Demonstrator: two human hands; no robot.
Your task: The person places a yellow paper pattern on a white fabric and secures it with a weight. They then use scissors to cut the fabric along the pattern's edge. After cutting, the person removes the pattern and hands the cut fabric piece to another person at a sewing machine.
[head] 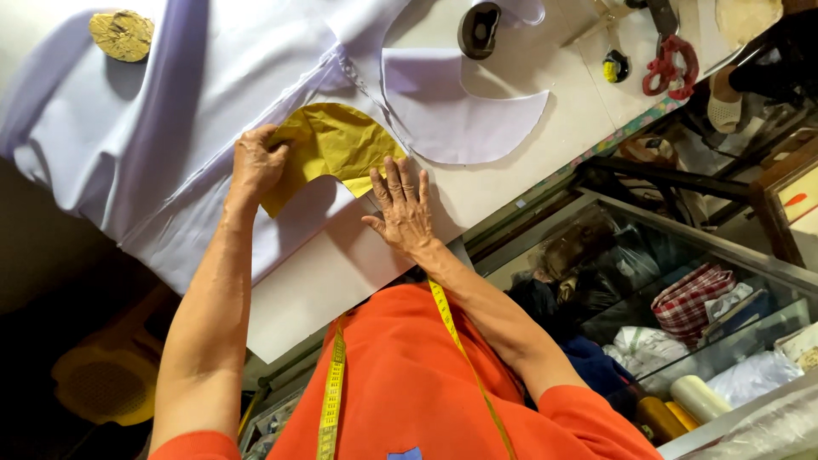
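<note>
Orange-sleeved arms are reaching out, left hand (258,162) and right hand (404,207) both pressing flat, fingers spread, on the light, crinkly yellow paper pattern (332,143), probably best held at its edges.

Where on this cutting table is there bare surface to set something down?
Bare table lies between the cut lilac piece and the red-handled scissors, and near the edge beside the right hand. The left hand side is crowded: yellow paper pattern over spread lilac fabric.
</note>
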